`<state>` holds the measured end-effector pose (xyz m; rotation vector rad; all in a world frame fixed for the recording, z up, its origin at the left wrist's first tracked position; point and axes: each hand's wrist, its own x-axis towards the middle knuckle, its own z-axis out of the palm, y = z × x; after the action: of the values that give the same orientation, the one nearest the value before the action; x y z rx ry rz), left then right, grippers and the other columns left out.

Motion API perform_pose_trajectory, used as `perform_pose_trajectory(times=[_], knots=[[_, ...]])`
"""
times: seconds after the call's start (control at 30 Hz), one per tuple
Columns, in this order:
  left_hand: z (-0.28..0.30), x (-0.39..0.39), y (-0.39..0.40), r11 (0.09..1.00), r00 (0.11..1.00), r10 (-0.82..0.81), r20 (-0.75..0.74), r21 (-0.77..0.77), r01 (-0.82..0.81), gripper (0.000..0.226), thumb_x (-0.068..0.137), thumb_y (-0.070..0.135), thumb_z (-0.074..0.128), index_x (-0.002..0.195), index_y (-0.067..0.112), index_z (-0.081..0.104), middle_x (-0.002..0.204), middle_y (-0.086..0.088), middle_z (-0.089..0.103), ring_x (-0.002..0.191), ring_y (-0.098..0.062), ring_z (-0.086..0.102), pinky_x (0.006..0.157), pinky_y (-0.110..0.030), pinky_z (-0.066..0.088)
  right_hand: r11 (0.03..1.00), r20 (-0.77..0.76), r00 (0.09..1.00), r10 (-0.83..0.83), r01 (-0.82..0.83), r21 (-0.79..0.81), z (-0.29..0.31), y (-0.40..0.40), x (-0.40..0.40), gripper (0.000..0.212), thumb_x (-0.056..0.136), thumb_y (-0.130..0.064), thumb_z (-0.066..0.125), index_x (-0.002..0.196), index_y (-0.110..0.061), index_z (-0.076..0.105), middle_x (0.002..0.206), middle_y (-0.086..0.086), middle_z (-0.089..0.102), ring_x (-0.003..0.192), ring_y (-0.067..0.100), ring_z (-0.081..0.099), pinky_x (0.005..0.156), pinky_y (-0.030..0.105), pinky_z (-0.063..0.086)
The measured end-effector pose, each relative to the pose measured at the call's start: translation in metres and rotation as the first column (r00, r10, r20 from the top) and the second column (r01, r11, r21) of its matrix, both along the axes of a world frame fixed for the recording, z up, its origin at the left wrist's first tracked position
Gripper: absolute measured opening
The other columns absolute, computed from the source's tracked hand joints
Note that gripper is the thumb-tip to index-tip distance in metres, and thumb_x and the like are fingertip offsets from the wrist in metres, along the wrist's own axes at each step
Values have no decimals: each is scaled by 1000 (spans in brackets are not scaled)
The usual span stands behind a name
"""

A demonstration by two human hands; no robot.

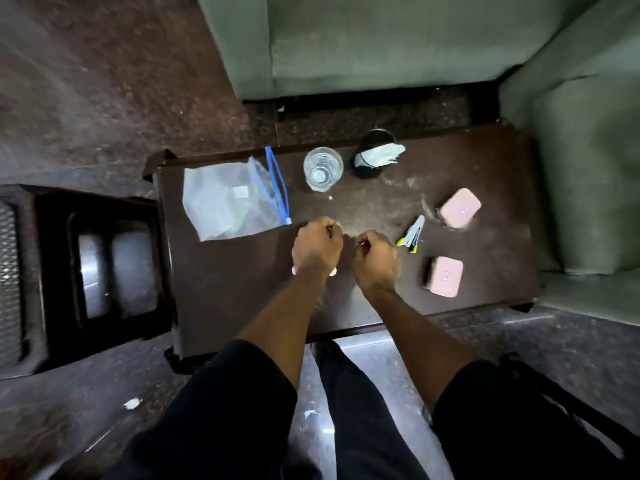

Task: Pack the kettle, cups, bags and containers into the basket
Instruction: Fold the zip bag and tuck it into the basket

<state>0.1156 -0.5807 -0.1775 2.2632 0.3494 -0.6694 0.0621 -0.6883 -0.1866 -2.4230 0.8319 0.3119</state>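
My left hand (317, 245) and my right hand (375, 259) hover close together over the middle of the dark brown table (242, 292), both with fingers curled in. Tiny pale bits show at the fingertips and under the left wrist; I cannot tell what they are. A clear zip bag (228, 199) with a blue seal lies flat at the far left. Beyond the hands stand a clear glass cup (323, 169) and a dark cup (367, 168) with white paper in it. Two pink containers (459, 207) (445, 276) sit to the right. The dark basket (45, 271) stands on the floor to the left, with shiny metal inside.
A small grey and yellow item (412, 233) lies between my right hand and the pink containers. A green sofa (363, 43) runs behind the table and another green seat (585, 161) along its right side. White scraps (131, 403) lie on the speckled floor.
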Motion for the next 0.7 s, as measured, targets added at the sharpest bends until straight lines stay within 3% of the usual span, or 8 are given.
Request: perform_pose_trajectory(times=[0.2,0.33,0.43,0.5,0.6,0.7], knots=[[-9,2,-10,999,1000,-8,18,45,7,22,97,31,54,104,25,75,103,-4,77,103,-32,69,88,-40,56,1000,-81,997,19,-19,-5,-10,-32,-5,15,91,-17,60,99,-19,72,108,6,72,99,33,68,79,35,51],[-14,12,1,982,981,114,156,132,-135,16,92,23,62,107,27,68,110,2,71,105,-26,67,86,-37,52,985,-79,991,106,-93,148,-20,-13,23,9,88,-19,68,96,-17,71,104,6,73,97,30,68,82,37,55],[-25,23,23,923,926,138,351,293,-249,36,83,22,74,114,19,58,121,-6,58,114,-28,57,97,-37,44,943,-40,989,139,-120,310,-33,18,57,8,88,-21,73,94,-22,68,101,2,76,97,26,71,88,39,56],[-31,31,39,873,917,174,358,375,-312,55,77,30,80,123,16,52,128,-7,53,120,-30,53,100,-37,42,915,-32,992,125,-103,390,-45,38,80,21,88,-22,74,109,-21,69,113,1,75,107,25,70,97,39,54],[-44,41,63,860,975,79,210,479,-173,87,77,48,78,146,12,38,150,-10,40,141,-31,39,112,-41,37,890,-81,992,97,-50,453,-61,61,110,53,86,-30,78,133,-15,59,131,7,67,121,25,63,106,38,49],[-56,51,90,901,989,-142,33,418,115,86,80,42,76,151,16,36,154,-10,37,143,-34,38,111,-47,38,873,-108,989,98,-33,486,-72,83,132,67,80,-36,84,136,-11,54,122,8,67,111,23,65,91,27,50]])
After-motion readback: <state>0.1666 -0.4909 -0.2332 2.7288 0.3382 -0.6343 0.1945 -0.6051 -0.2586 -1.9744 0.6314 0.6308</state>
